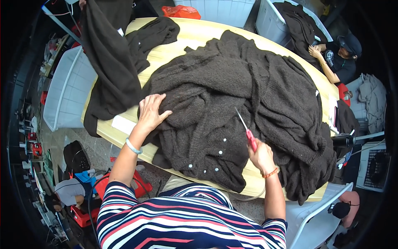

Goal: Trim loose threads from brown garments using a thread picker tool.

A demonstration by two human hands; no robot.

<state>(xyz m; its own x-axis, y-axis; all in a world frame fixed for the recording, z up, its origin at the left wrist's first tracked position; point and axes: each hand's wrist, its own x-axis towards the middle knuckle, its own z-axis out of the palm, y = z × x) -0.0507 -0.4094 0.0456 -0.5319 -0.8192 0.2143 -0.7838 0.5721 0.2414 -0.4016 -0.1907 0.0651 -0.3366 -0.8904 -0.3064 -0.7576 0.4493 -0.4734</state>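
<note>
A large heap of dark brown knit garments (215, 91) lies on the pale wooden table in front of me. My left hand (151, 112) rests at the heap's left edge, its fingers spread over the cloth and gripping nothing. In my right hand (261, 157) is a pair of red-handled scissors (251, 140), its slim blades pointing away from me over the knit. Beneath them is a garment part dotted with several small white flower-like ornaments (220, 152). My fingers partly hide the scissors' handles.
On the table (161, 54), more dark garments (112, 62) hang over the left edge. A grey bin (68, 89) stands left, another (269, 25) at the far right. Nearby, a person (344, 58) handles dark cloth. A phone (336, 116) lies at the right edge.
</note>
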